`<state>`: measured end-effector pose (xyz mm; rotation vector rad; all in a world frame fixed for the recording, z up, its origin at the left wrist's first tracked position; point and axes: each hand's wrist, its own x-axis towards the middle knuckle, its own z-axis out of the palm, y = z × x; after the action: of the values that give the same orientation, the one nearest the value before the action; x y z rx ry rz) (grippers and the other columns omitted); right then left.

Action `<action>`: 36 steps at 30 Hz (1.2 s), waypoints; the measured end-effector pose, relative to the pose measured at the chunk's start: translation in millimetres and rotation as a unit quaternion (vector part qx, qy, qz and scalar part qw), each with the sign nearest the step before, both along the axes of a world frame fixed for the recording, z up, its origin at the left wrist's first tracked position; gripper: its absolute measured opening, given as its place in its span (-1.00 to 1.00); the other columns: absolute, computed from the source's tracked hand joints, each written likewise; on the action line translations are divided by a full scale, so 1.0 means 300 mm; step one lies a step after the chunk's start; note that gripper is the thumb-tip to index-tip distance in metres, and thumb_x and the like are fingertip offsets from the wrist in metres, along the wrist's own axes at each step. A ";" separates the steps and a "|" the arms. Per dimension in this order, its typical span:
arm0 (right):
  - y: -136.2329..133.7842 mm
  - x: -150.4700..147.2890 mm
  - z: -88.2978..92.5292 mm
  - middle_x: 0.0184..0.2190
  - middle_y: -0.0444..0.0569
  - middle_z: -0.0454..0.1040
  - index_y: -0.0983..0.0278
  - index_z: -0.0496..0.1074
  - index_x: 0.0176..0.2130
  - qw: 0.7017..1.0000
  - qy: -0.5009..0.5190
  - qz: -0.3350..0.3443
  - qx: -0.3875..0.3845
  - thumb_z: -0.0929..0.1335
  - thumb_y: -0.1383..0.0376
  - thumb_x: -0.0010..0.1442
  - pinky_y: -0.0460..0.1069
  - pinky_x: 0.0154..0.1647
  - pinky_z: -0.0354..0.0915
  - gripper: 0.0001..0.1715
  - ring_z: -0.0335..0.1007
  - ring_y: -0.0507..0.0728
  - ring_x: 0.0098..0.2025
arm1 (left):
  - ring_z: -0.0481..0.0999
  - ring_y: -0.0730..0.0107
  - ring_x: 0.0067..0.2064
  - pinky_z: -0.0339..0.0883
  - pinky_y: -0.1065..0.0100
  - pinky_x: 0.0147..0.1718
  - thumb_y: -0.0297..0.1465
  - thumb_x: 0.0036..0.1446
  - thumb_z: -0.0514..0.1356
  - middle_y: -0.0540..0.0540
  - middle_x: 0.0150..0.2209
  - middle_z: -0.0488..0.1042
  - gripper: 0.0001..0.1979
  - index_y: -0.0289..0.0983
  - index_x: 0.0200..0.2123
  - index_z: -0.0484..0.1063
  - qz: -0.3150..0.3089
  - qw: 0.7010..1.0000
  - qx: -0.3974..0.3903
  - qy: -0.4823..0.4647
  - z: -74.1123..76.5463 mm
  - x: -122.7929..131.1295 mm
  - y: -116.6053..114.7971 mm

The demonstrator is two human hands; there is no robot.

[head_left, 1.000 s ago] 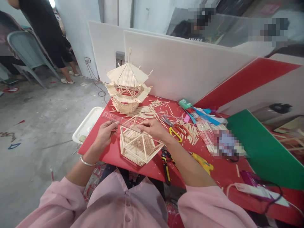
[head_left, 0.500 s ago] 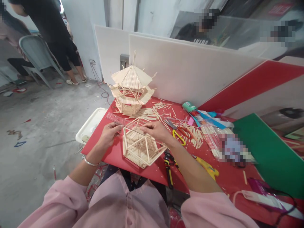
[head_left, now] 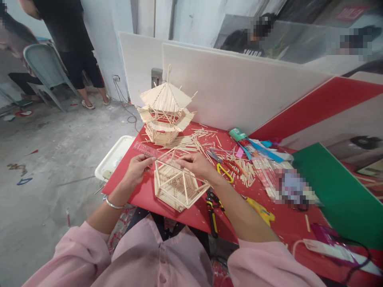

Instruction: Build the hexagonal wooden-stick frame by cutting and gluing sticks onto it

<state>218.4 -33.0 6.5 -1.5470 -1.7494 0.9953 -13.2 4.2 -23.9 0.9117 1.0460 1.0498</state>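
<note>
My left hand [head_left: 136, 169] pinches a clear plastic ruler [head_left: 146, 150] laid across the far rim of a hexagonal frame of thin wooden sticks [head_left: 177, 185]. That frame lies flat on the red table [head_left: 143, 195] right in front of me. My right hand [head_left: 196, 164] is closed on the ruler's other end over the same rim. A finished stick pagoda [head_left: 165, 113] stands upright beyond the frame, with loose sticks [head_left: 194, 141] scattered beside it.
Yellow-handled scissors [head_left: 223, 167], pliers [head_left: 213, 207] and a yellow cutter [head_left: 261, 211] lie to the right. A green board [head_left: 338, 195] and white panels [head_left: 239, 91] bound the table. A white tray [head_left: 115, 157] sits left. A person stands by a grey chair [head_left: 44, 73].
The view shifted slightly down and left between the earliest frame and now; both hands stay on the ruler at the frame's rim. The standing person at the back moved a little.
</note>
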 end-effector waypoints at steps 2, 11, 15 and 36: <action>0.000 0.000 0.001 -0.54 -0.11 0.49 0.30 0.59 -0.42 1.000 0.000 0.001 -0.001 0.36 0.00 0.12 -0.08 -0.43 0.18 -0.57 0.32 0.02 -0.49 | 0.29 0.60 -0.60 0.12 0.50 -0.63 -0.26 -0.37 0.49 0.03 -0.63 0.38 -0.65 -0.34 -0.57 0.47 0.000 1.000 -0.001 0.000 0.001 0.001 0.000; 0.004 0.008 -0.015 -0.53 -0.11 0.49 0.30 0.60 -0.38 1.000 -0.012 -0.005 -0.008 0.36 -0.02 0.12 -0.08 -0.46 0.15 -0.55 0.28 0.01 -0.51 | 0.28 0.60 -0.60 0.12 0.50 -0.62 -0.26 -0.36 0.49 0.03 -0.63 0.38 -0.65 -0.34 -0.57 0.46 0.000 1.000 0.007 0.005 -0.009 0.000 0.003; 0.002 0.007 -0.013 -0.53 -0.10 0.50 0.30 0.61 -0.36 1.000 -0.012 -0.007 -0.005 0.37 -0.02 0.11 -0.09 -0.46 0.15 -0.55 0.29 0.01 -0.51 | 0.28 0.60 -0.59 0.12 0.49 -0.61 -0.25 -0.35 0.49 0.04 -0.62 0.38 -0.65 -0.34 -0.56 0.46 0.000 1.000 0.007 0.005 -0.012 0.000 0.002; -0.277 0.066 0.333 -0.42 -0.11 0.53 0.23 0.57 -0.08 0.991 0.110 -0.024 0.067 0.46 0.06 0.08 -0.12 -0.55 0.17 -0.55 0.28 -0.04 -0.53 | 0.35 0.55 -0.58 0.15 0.47 -0.61 -0.50 -0.08 0.37 0.01 -0.63 0.43 -0.93 -0.32 -0.55 0.55 -0.267 0.919 0.287 0.041 0.490 0.229 -0.065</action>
<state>238.1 -116.2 106.3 -1.3349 -1.5855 0.9649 55.4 -15.2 123.2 1.6231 0.4885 0.8576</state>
